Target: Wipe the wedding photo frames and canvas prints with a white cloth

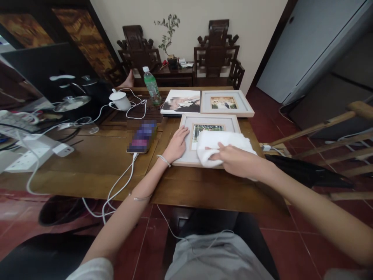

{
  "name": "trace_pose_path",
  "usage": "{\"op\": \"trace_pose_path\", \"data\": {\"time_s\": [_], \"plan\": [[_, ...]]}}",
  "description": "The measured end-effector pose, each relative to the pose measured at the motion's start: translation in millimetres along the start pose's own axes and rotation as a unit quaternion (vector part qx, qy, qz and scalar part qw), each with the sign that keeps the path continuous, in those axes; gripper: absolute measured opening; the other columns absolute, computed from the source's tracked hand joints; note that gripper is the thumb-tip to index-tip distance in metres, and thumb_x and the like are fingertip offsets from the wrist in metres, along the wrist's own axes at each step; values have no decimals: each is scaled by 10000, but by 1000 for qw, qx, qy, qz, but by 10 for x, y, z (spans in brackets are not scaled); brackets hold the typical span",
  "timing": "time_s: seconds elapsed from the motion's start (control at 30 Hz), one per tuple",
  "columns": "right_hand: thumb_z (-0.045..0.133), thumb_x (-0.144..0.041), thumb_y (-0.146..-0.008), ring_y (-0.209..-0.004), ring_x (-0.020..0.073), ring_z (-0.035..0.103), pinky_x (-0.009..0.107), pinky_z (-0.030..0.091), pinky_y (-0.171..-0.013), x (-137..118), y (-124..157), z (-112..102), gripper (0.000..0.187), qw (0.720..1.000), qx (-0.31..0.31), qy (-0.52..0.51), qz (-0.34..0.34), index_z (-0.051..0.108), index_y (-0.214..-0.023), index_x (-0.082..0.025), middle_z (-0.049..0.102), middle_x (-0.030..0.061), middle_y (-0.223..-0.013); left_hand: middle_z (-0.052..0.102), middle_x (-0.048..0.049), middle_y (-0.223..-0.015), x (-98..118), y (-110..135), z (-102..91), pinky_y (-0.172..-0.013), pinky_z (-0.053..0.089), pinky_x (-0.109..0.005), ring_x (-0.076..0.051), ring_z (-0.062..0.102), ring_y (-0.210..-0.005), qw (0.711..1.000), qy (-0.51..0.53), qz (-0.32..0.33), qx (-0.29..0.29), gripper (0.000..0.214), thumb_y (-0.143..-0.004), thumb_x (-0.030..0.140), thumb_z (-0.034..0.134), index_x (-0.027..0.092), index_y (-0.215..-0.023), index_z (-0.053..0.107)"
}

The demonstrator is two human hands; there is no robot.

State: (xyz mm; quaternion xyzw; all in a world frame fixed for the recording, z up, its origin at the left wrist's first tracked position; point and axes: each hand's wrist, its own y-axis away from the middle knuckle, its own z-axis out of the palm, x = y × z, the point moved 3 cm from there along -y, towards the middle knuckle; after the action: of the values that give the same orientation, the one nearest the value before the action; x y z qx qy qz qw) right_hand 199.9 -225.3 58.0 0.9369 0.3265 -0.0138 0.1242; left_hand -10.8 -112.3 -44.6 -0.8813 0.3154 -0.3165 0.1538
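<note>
On the wooden worktop [87,163], the left hand [177,144] lies open and flat on the near picture frame [186,123], while the right hand [233,159] presses a folded white cloth [224,142] onto its glass.

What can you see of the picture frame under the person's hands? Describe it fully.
The picture frame is pale, wood-like, with a wide light mat around a small colour photo. It lies flat, face up, on the brown wooden table, nearest of three pictures there. The left hand rests flat on its left edge. The right hand presses a folded white cloth onto its right part, hiding that side and part of the photo. Its far edge lies close to the other two pictures.
</note>
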Motion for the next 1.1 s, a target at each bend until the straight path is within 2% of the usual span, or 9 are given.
{"op": "trace_pose_path", "data": {"time_s": [0.17,0.27,0.33,0.43,0.57,0.67,0.73,0.97,1.1], "plan": [[399,44,-718,-1456,386,286,657,298,-1108,594,-396,136,726,990,116,48,62,617,-1349,-239,383,32,-1583,542,-124,-1454,7,-6,-15,-1213,298,-545,-269,380,-1448,1000,11,-10,-7,526,-842,39,403,146,-1330,565],[389,25,-747,-1463,443,217,712,261,-1091,887,-573,98,718,976,162,80,121,556,-1412,-187,295,58,-1623,538,-133,-1456,14,-9,-24,-1216,294,-538,-269,382,-1447,1000,7,-11,-13,511,-852,40,393,134,-1324,566],[381,33,-751,-1455,471,207,737,249,-1078,940,-647,67,724,973,156,84,151,545,-1424,-174,303,69,-1620,543,-128,-1453,15,-9,-29,-1216,300,-531,-265,386,-1445,1000,5,-10,-11,506,-858,42,390,137,-1322,567],[392,55,-725,-1447,479,226,756,248,-1069,782,-617,68,721,980,103,71,153,604,-1372,-183,340,72,-1603,546,-139,-1448,12,-7,-25,-1214,303,-528,-266,388,-1444,1000,6,-9,-5,499,-863,44,390,126,-1321,568],[402,74,-695,-1426,468,294,765,315,-1035,372,-255,132,721,992,34,47,115,669,-1292,-228,380,51,-1581,544,-131,-1452,4,-7,-3,-1213,297,-540,-264,383,-1446,1000,9,-7,0,510,-857,49,398,140,-1331,565],[412,75,-710,-1373,454,395,740,411,-972,133,33,160,683,996,15,38,83,697,-1238,-250,427,47,-1552,554,-137,-1441,13,-18,9,-1216,294,-523,-261,396,-1439,1000,13,-14,6,500,-858,62,402,130,-1323,574],[407,67,-745,-1346,455,427,728,438,-946,16,87,151,624,997,19,43,67,708,-1211,-219,454,73,-1532,553,-150,-1439,29,-32,8,-1219,290,-506,-264,402,-1435,999,18,-32,7,463,-889,102,402,112,-1317,579],[453,25,-783,-1427,458,307,740,337,-1034,-484,-460,126,545,999,38,31,10,705,-1210,-201,418,80,-1560,528,-130,-1470,76,-55,-51,-1207,297,-492,-255,404,-1435,988,81,-130,9,465,-1037,382,294,158,-1344,563],[414,7,-828,-1424,432,329,656,324,-1088,-580,-528,179,490,995,84,55,-5,711,-1186,-146,442,112,-1540,536,-147,-1458,94,-29,-86,-1205,309,-448,-245,424,-1419,993,73,-91,15,488,-1042,404,295,130,-1349,557]]}}
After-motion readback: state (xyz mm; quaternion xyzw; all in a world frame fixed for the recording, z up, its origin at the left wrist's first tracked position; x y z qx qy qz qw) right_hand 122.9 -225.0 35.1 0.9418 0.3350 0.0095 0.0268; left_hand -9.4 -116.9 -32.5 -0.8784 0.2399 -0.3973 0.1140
